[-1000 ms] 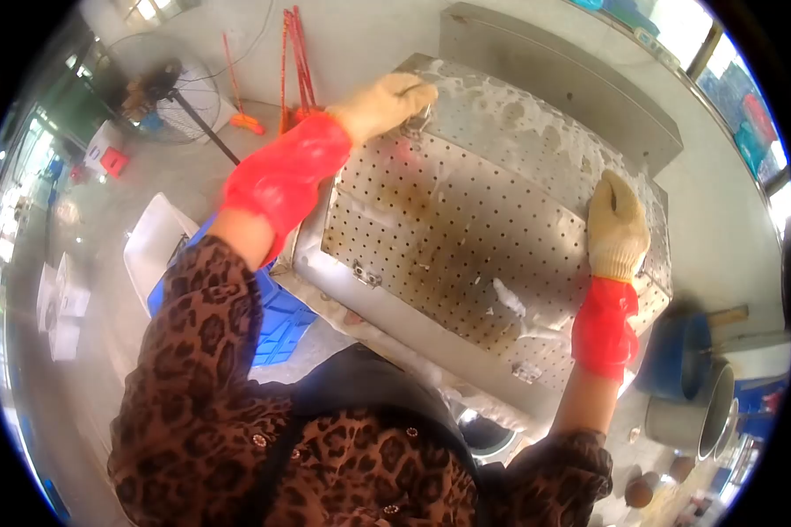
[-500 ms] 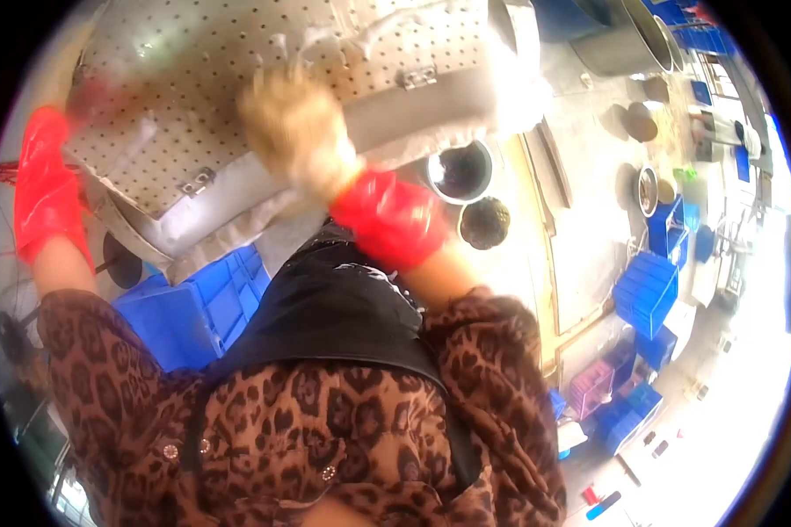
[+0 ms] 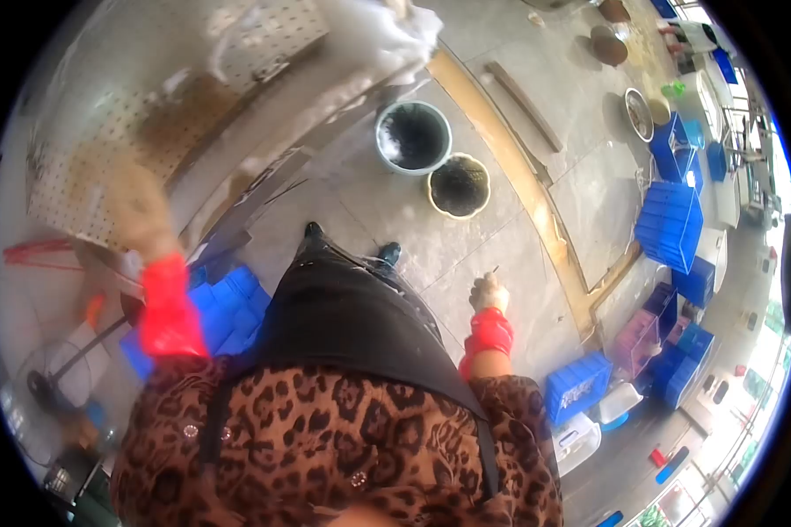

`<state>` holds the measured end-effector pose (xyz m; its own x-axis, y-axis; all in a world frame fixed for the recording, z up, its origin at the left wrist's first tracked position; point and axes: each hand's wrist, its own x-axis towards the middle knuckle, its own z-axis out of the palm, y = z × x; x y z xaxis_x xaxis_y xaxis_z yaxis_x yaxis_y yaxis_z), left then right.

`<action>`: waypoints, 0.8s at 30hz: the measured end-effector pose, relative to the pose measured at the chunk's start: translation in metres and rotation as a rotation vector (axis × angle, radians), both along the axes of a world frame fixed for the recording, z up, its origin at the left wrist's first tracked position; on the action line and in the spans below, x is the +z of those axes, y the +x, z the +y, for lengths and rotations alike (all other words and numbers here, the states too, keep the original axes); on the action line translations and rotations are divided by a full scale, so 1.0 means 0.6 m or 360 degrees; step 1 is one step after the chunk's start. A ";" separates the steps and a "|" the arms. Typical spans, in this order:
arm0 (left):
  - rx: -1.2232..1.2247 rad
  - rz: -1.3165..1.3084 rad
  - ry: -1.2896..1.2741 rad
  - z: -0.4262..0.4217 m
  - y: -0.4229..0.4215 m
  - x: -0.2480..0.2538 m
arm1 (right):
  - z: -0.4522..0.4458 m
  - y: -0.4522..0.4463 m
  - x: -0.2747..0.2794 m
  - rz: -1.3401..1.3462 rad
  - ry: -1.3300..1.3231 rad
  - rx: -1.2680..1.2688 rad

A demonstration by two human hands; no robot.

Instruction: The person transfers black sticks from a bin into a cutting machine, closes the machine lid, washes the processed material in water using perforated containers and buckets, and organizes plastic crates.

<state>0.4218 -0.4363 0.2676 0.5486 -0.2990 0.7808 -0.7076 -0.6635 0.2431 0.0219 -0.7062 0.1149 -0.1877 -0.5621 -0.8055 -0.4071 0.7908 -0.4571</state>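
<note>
My left hand (image 3: 141, 209), in a pale glove with a red cuff, is smeared by motion over the near left part of a perforated metal panel (image 3: 88, 189). Its fingers cannot be made out. White foam (image 3: 373, 44) covers the panel's right end, and a brownish wet patch (image 3: 185, 114) shows in its middle. My right hand (image 3: 488, 292), also pale-gloved with a red cuff, hangs over the floor at my right side, away from the panel. Its fingers are curled closed, and a thin dark tip pokes out at the top; what it belongs to is unclear.
A light-blue-rimmed bucket (image 3: 413, 138) and a smaller pot (image 3: 459, 185) of dark contents stand on the floor. Blue crates (image 3: 237, 303) sit beneath the panel at left. More blue crates (image 3: 670, 227) line the right. A wooden strip (image 3: 523, 105) lies farther out; a fan (image 3: 53, 382) stands left.
My right hand has left the panel and dropped to my right side. My left hand has moved rightward and down from the panel's left edge. The view has shifted, showing more floor.
</note>
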 end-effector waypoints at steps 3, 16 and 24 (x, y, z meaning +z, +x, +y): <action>-0.0312 0.0764 0.0685 -0.022 -0.072 -0.099 | 0.044 0.010 0.077 0.0023 0.0051 -0.0195; -0.0130 0.2681 0.0775 0.024 -0.206 -0.266 | 0.109 -0.056 -0.099 -0.0201 0.0549 -0.0190; 0.0748 0.3296 0.0434 0.009 -0.173 -0.361 | 0.216 -0.063 -0.136 -0.0799 0.0058 0.1042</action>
